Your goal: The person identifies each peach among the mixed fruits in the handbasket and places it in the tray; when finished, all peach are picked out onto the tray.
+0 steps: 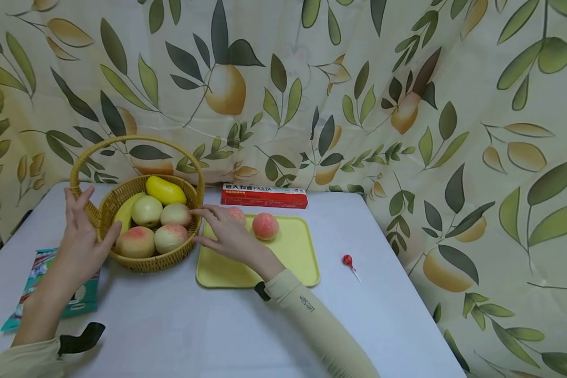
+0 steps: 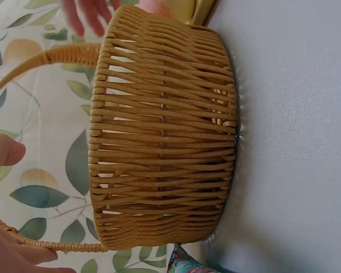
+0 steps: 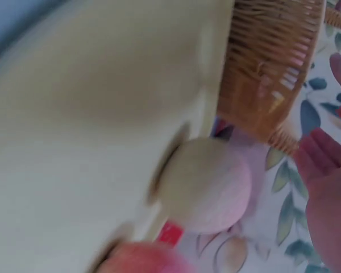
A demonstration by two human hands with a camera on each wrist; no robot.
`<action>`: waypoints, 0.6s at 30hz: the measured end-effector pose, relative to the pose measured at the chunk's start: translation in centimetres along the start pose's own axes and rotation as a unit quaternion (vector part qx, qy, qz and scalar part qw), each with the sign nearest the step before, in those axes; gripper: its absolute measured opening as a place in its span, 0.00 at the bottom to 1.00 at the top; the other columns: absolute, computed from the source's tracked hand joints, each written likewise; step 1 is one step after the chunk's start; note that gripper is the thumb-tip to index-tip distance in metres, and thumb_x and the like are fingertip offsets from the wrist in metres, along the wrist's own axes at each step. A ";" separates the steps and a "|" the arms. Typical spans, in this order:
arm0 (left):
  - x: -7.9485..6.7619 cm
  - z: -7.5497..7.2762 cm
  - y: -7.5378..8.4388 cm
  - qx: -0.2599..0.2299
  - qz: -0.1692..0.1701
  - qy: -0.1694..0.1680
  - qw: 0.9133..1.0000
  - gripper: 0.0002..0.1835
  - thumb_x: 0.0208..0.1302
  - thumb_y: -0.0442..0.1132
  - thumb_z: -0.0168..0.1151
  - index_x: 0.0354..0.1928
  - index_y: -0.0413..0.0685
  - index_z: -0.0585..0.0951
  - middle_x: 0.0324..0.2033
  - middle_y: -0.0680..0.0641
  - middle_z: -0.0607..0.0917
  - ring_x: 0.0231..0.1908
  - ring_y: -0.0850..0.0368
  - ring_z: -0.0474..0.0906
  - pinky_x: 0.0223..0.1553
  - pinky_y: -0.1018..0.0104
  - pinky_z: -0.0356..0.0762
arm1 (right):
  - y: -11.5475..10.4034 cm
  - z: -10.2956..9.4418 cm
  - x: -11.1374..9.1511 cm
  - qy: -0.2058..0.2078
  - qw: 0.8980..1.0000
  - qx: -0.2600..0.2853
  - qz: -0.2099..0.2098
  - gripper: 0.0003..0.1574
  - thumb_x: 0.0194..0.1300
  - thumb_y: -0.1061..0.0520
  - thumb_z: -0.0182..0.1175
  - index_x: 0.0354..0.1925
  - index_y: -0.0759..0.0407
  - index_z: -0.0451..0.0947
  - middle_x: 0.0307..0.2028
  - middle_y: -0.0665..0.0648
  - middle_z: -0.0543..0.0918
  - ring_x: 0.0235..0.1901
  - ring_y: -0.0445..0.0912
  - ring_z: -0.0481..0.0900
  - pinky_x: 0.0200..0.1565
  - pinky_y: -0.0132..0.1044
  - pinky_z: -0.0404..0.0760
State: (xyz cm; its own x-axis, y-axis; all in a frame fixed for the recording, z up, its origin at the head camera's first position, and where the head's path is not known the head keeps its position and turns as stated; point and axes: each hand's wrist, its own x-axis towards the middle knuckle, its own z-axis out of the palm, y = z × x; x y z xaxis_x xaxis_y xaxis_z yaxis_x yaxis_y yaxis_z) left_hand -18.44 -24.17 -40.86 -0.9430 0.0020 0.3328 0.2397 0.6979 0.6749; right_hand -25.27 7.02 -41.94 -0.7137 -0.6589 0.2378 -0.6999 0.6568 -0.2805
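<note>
A woven basket point(image 1: 156, 264) with a tall arched handle point(image 1: 137, 138) stands on the table at left. Inside lie a banana point(image 1: 125, 211), a yellow mango-like fruit point(image 1: 165, 190), a pale green round fruit point(image 1: 146, 211) and several peaches point(image 1: 135, 242). My left hand point(image 1: 81, 244) is at the basket's left side, fingers extended beside the handle's base. Over the left part of a yellow tray point(image 1: 283, 262), my right hand point(image 1: 229, 236) reaches its extended fingers to the basket's right side; contact is unclear. Two peaches point(image 1: 265, 226) lie on the tray, one partly hidden by that hand.
Behind the tray is a red pasta box point(image 1: 263, 196). A red lollipop point(image 1: 348, 261) lies to the tray's right. Under my left forearm sits a teal snack bag point(image 1: 82, 299). A leaf-patterned curtain point(image 1: 283, 105) hangs along the table's back edge.
</note>
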 end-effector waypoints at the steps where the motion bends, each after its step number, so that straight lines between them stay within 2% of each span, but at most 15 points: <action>1: 0.0 0.0 0.0 -0.001 0.000 0.001 1.000 0.42 0.79 0.48 0.51 0.78 0.60 0.33 0.77 0.35 0.17 0.72 0.10 0.32 0.60 0.12 0.47 | -0.3 0.0 0.4 -0.007 1.000 -0.004 -0.002 0.41 0.73 0.36 0.58 0.77 0.43 0.60 0.73 0.53 0.67 0.74 0.47 0.66 0.69 0.43 0.78; 5: 0.2 0.2 0.1 -0.005 0.005 -0.001 1.000 0.41 0.80 0.49 0.50 0.78 0.60 0.33 0.77 0.35 0.17 0.74 0.14 0.28 0.60 0.12 0.46 | -1.4 0.1 1.9 -0.035 0.999 -0.033 0.002 0.42 0.72 0.32 0.56 0.76 0.43 0.60 0.70 0.51 0.71 0.69 0.44 0.70 0.66 0.37 0.78; 9: 0.3 0.6 0.0 -0.006 0.007 -0.006 1.000 0.42 0.79 0.49 0.51 0.78 0.60 0.33 0.77 0.35 0.17 0.74 0.13 0.28 0.60 0.13 0.46 | -2.1 0.6 2.8 -0.059 0.997 -0.052 0.005 0.41 0.71 0.31 0.56 0.75 0.44 0.64 0.66 0.49 0.76 0.61 0.42 0.74 0.63 0.34 0.79; 14: 0.0 0.5 -0.1 0.000 0.001 -0.004 1.000 0.43 0.79 0.49 0.51 0.79 0.60 0.32 0.78 0.35 0.18 0.73 0.11 0.32 0.61 0.13 0.47 | -2.6 1.3 3.3 -0.071 0.996 -0.053 0.011 0.42 0.72 0.30 0.54 0.75 0.44 0.64 0.67 0.49 0.74 0.60 0.43 0.75 0.64 0.35 0.79; 18: 0.0 0.2 0.1 0.009 -0.006 -0.003 1.000 0.43 0.80 0.50 0.50 0.79 0.60 0.31 0.77 0.35 0.16 0.72 0.10 0.33 0.61 0.13 0.48 | -3.3 1.3 4.3 -0.079 0.994 -0.082 0.005 0.42 0.73 0.29 0.51 0.76 0.45 0.63 0.68 0.51 0.74 0.62 0.44 0.75 0.67 0.36 0.76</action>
State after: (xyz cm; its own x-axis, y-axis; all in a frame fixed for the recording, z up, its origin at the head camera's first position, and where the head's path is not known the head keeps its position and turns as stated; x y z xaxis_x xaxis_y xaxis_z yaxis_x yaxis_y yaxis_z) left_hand -18.43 -23.96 -40.92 -0.9472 -0.0028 0.3208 0.2237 0.7110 0.6666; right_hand -25.96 1.56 -41.18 -0.7167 -0.6923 0.0837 -0.6968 0.7063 -0.1247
